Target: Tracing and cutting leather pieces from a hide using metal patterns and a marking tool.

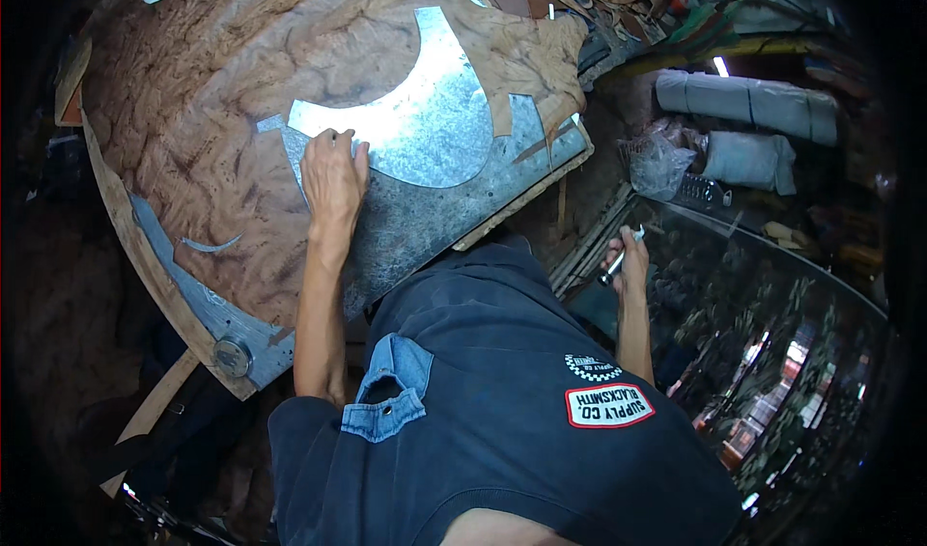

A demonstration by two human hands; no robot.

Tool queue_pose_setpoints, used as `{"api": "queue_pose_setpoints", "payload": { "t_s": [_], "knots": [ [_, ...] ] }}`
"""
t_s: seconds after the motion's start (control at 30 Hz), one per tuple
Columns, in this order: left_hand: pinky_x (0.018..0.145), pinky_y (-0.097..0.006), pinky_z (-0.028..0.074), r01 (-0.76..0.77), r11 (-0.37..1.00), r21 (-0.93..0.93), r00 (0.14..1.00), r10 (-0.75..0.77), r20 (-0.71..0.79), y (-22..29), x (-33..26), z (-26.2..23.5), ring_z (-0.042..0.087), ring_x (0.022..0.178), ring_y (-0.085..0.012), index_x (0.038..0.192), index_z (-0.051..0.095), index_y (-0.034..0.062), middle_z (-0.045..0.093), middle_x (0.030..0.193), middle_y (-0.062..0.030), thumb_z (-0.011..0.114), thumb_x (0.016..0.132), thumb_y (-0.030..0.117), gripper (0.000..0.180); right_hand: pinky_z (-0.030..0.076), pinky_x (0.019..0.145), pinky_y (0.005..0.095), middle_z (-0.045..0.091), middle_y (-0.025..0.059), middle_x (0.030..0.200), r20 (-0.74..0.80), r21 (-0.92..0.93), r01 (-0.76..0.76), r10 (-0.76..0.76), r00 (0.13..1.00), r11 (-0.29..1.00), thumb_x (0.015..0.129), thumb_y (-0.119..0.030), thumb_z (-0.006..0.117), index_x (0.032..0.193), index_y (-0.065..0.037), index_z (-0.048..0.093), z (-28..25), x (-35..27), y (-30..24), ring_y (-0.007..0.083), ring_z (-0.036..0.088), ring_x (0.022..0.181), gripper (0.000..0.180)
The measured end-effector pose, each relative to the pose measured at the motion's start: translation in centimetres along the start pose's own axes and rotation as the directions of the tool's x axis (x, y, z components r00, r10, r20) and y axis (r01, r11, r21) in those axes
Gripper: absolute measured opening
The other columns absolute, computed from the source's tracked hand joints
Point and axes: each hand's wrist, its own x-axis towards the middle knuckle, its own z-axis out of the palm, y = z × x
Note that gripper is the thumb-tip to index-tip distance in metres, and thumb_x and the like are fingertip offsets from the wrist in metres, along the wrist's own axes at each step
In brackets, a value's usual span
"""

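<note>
Dim workshop light fell over a grey-topped, wood-edged worktop (pixel 415 223), much of it covered by a wrinkled brown hide (pixel 193 112). Nearest the camera was the person's dark shirt (pixel 483 382), with 1 red-edged patch (pixel 609 406) on the chest and 1 scrap of blue denim (pixel 394 382) lying on its left side. Near the worktop's left corner sat a round metal disc (pixel 232 356), and beyond it a thin curved sliver (pixel 210 245) lay on the hide.

The right hand (pixel 628 261), out past the worktop's edge, had its fingers closed round a slim tool (pixel 618 264), dark at one end and pale at the other. The left hand (pixel 334 174) rested on the near-left part of a broad, curved silvery plate (pixel 435 112), its fingers bent, thumb apart, gripping nothing visible. That plate lay flat, partly over the hide, its lower edge over the grey surface.

Off to the right stood a dark glossy sheet (pixel 666 314) full of reflections. Farther back were a clear plastic bag (pixel 663 160) and 2 pale wrapped bundles (pixel 748 107).
</note>
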Motion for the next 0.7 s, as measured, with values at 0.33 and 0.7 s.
{"api": "queue_pose_setpoints", "payload": {
  "t_s": [0.33, 0.7],
  "knots": [
    [0.100, -0.051, 0.038, 0.424, 0.819, 0.385, 0.844, -0.512, 0.160, -2.1, 1.4, 2.5, 0.046, 0.123, -0.0365, 0.124, 0.057, -0.0015, 0.052, 0.131, -0.0204, 0.077, 0.076, 0.032, 0.062, 0.050, 0.059, 0.0224, 0.058, 0.0044, 0.091, 0.842, -0.307, 0.706, -0.163, 0.514, 0.638, 0.095, -0.010, 0.059, 0.144, -0.003, 0.043, 28.6, 0.1, -12.5, 0.0083, 0.057, 0.073, 0.052],
    [0.114, -0.052, 0.025, 0.575, 0.693, 0.434, 0.662, -0.706, 0.250, -2.9, 2.8, 2.4, 0.030, 0.141, -0.0361, 0.139, 0.043, -0.0025, 0.037, 0.148, -0.0216, 0.081, 0.072, 0.033, 0.084, 0.052, 0.079, 0.0409, 0.069, 0.0110, 0.103, 0.656, 0.708, 0.704, 0.323, -0.682, 0.047, 0.090, -0.021, 0.061, 0.107, -0.007, 0.070, 59.6, -4.0, -8.2, 0.0340, 0.065, 0.093, 0.024]
  ]
}}
